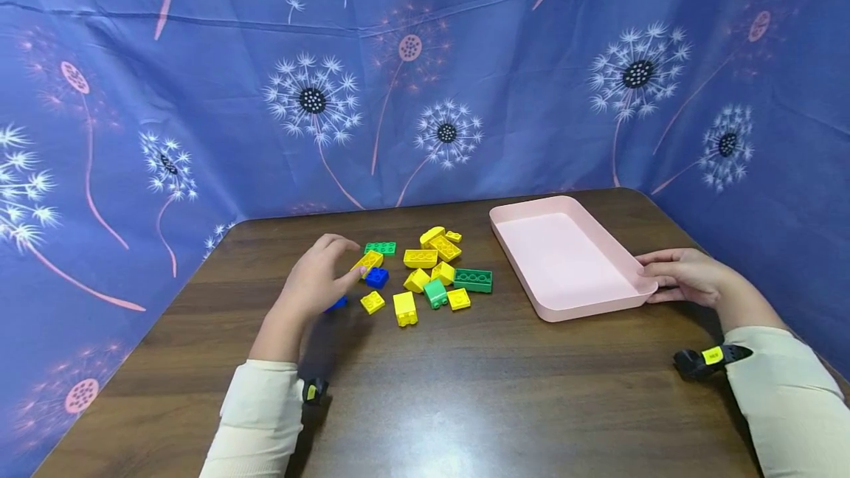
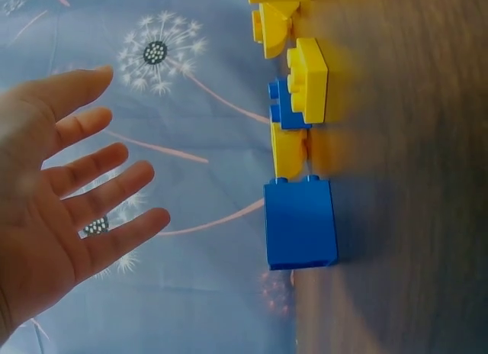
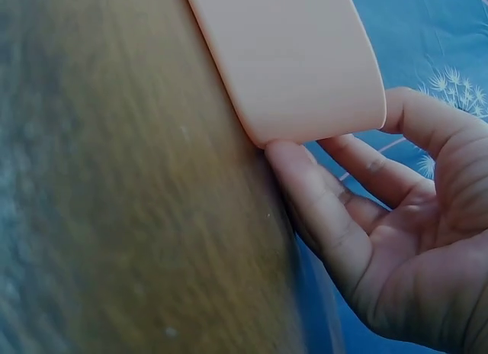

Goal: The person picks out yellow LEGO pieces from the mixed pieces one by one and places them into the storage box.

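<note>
A loose group of toy building bricks lies on the table, including a yellow brick (image 1: 404,309), a dark green brick (image 1: 473,280) and a blue brick (image 1: 376,277). My left hand (image 1: 317,279) hovers at the group's left side, fingers spread and holding nothing. In the left wrist view, another blue brick (image 2: 300,223) stands apart from that hand; the head view shows it partly hidden behind the hand. At the right, a shallow pink tray (image 1: 518,257) rests on the table. My right hand (image 1: 687,279) grips its near right corner, with fingers against the rim and low on the wall.
The dark wooden table (image 1: 465,382) ends at a blue dandelion-print cloth (image 1: 505,124) hanging behind and at both sides. A light green brick (image 1: 435,293) lies among the yellow ones. A flat green brick (image 1: 381,248) lies farther back.
</note>
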Action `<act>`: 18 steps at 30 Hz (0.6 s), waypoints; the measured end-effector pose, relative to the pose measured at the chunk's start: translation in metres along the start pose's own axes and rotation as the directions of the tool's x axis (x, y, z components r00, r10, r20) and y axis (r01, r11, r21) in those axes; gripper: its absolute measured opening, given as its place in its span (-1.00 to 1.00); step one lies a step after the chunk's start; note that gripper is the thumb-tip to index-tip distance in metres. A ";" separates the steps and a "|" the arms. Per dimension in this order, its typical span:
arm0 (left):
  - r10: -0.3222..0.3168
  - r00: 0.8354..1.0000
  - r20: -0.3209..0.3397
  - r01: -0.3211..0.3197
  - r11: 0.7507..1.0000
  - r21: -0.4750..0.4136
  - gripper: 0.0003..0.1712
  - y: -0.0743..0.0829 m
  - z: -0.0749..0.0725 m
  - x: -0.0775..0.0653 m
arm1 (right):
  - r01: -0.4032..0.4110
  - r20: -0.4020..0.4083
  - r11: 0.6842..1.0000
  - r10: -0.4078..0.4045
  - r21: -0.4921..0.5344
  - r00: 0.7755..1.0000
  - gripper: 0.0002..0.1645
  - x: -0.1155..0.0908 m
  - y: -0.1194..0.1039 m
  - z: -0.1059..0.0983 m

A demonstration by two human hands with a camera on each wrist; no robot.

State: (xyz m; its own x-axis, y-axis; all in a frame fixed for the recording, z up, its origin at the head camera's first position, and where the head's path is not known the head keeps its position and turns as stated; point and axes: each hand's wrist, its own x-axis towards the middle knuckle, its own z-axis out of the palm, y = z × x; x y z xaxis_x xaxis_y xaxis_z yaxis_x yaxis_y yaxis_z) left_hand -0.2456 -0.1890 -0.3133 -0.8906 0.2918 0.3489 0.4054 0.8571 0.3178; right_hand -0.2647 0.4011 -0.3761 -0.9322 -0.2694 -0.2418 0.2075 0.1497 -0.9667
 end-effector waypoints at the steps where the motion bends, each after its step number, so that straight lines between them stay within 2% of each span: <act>1: -0.003 1.000 0.006 0.003 1.000 -0.011 -0.53 -0.001 0.000 0.000 | 0.008 0.007 1.000 -0.008 -0.003 1.000 -0.57 0.000 0.000 -0.001; 8: -0.041 0.997 0.071 0.043 0.998 -0.035 -0.53 -0.010 -0.004 0.002 | 0.016 -0.003 1.000 -0.016 -0.010 1.000 -0.57 0.001 0.001 -0.005; 13: -0.043 0.991 0.129 0.044 0.999 -0.005 -0.55 -0.017 -0.005 -0.002 | 0.022 0.015 1.000 -0.022 0.000 1.000 -0.55 0.002 0.001 -0.004; 18: -0.059 0.981 0.187 0.055 0.998 0.025 -0.48 -0.028 0.000 -0.003 | 0.027 0.030 1.000 -0.027 -0.008 0.999 -0.54 0.002 0.000 -0.002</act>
State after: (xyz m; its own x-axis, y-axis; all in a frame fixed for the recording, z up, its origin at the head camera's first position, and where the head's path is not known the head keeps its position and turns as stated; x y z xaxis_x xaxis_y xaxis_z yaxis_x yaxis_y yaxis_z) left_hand -0.2541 -0.2136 -0.3236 -0.9356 0.3155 0.1583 0.3507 0.8823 0.3140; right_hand -0.2669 0.4027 -0.3763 -0.9280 -0.3021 -0.2183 0.1798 0.1502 -0.9722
